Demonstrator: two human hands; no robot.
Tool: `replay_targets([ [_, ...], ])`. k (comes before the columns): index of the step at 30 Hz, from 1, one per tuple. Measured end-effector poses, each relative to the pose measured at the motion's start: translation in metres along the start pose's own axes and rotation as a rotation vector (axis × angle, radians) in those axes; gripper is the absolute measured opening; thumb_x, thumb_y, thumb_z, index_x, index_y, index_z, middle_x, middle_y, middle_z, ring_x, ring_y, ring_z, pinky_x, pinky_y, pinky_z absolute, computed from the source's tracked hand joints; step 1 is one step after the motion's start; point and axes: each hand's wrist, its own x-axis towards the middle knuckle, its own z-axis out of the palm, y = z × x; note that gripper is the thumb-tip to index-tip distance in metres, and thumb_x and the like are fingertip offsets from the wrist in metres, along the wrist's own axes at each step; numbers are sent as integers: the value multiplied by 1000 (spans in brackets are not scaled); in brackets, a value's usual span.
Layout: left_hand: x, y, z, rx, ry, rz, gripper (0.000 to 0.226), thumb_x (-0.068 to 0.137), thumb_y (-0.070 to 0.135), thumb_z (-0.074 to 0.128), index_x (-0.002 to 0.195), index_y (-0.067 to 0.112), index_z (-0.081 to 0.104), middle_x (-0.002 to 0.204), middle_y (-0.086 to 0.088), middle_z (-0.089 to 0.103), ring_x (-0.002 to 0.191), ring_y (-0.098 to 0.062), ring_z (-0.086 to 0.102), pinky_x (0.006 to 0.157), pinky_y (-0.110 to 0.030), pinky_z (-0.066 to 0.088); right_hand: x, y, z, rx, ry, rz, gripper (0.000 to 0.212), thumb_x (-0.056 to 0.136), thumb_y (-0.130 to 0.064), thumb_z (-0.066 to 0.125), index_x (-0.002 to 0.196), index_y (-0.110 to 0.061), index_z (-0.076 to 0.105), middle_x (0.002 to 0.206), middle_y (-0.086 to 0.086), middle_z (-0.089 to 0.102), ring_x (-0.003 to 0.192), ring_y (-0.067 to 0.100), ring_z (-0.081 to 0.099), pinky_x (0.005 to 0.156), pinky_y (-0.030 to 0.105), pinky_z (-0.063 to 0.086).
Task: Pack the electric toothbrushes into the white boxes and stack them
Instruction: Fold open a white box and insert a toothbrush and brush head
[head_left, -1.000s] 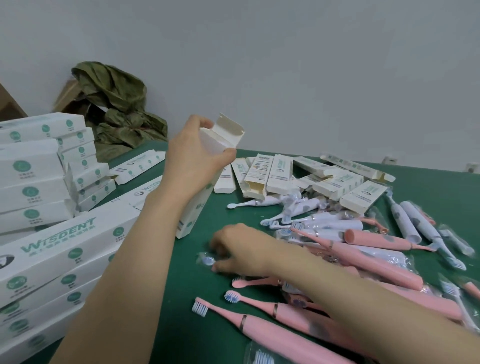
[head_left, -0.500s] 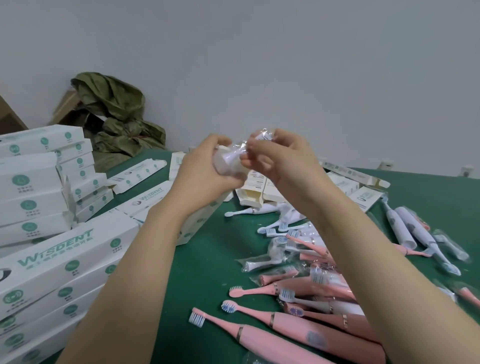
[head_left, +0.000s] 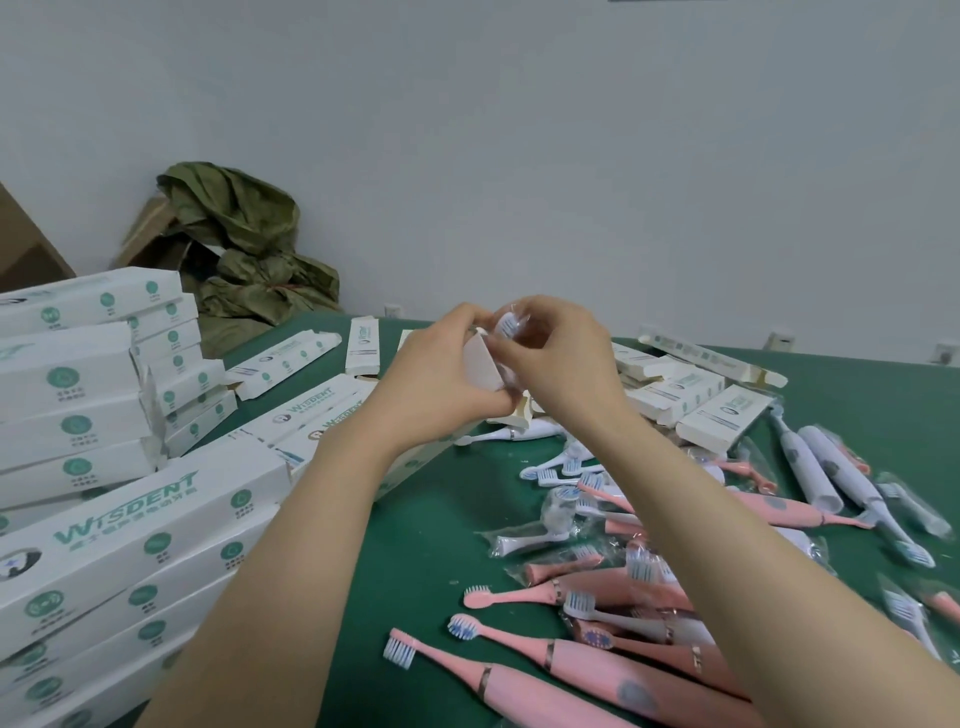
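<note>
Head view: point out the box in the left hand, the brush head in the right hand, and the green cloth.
box (head_left: 480, 364), head view, white side panel
brush head (head_left: 506, 326), head view, bristles
green cloth (head_left: 234, 223), head view, crumpled middle

Crumpled olive bag (head_left: 249, 249) against cardboard box (head_left: 150, 228) — beyond green table (head_left: 441, 545), white wall (head_left: 571, 156) behind.
</note>
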Motion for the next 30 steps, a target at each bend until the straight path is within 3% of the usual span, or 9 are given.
replay_targets([
  [3, 1, -2, 1, 0, 2, -13, 60, 63, 28, 76, 117, 33, 52, 85, 22, 58, 84, 2, 57, 61, -13, 40, -2, 1, -6, -58, -152, -72, 18, 85, -18, 59, 101, -14, 65, 84, -2, 64, 65, 8, 55, 57, 22, 43],
  [6, 1, -2, 2, -8, 11, -14, 66, 65, 31, 77, 123, 31, 47, 94, 15, 58, 88, -10, 56, 69, -21, 40, -2, 8, -12, -57, -53, -68, 34, 91, -23, 55, 125, -19, 54, 105, -2, 52, 71, 0, 52, 63, 11, 40],
  [9, 2, 0, 5, -26, 30, 1, 66, 65, 31, 77, 123, 32, 45, 96, 14, 61, 86, -2, 56, 68, -15, 39, -4, 7, -11, -35, 90, -123, 14, 89, -14, 57, 102, -18, 61, 87, -11, 59, 72, -2, 55, 66, 11, 40],
  [14, 1, 3, 5, -35, 6, 14, 69, 62, 24, 75, 123, 28, 43, 73, 17, 59, 68, 7, 51, 57, -8, 36, -5, 13, -2, -372, -187, -260, 29, 92, -8, 47, 105, -16, 72, 108, 3, 48, 104, 20, 38, 76, 18, 22],
  [19, 0, 3, 3, -148, 78, 30, 59, 68, 38, 79, 115, 37, 43, 96, 15, 64, 84, 2, 59, 64, -7, 43, -2, 18, -18, -76, 54, 13, 35, 88, -23, 58, 123, -16, 55, 113, -3, 55, 108, 17, 50, 92, 29, 39],
  [22, -2, 5, 2, -167, -6, 46, 65, 63, 41, 84, 114, 42, 43, 103, 20, 60, 91, 4, 58, 71, -11, 47, -3, 18, -19, 245, -91, 207, 27, 94, -20, 46, 91, 5, 55, 76, 8, 52, 69, 20, 48, 64, 33, 42],
  [25, -1, 7, 8, -86, -18, 97, 64, 61, 32, 86, 113, 36, 48, 107, 18, 57, 95, 2, 54, 76, -16, 43, -5, 13, -14, 328, -41, 172, 36, 98, -21, 42, 84, 11, 50, 67, 15, 40, 62, 22, 36, 56, 35, 34],
  [27, 0, 8, 14, -126, 101, 114, 44, 72, 27, 78, 107, 33, 53, 105, 14, 58, 92, 2, 52, 73, -11, 39, -8, 9, -9, 398, -29, 143, 37, 98, -26, 45, 88, 7, 56, 72, 22, 46, 66, 24, 46, 69, 50, 48],
  [30, 0, 10, 23, -243, 219, 82, 22, 82, 23, 67, 100, 27, 56, 103, 9, 59, 91, -3, 53, 75, -12, 39, -13, 1, -3, 418, -9, 121, 42, 94, -33, 41, 94, 7, 52, 84, 27, 51, 78, 40, 50, 88, 59, 45],
])
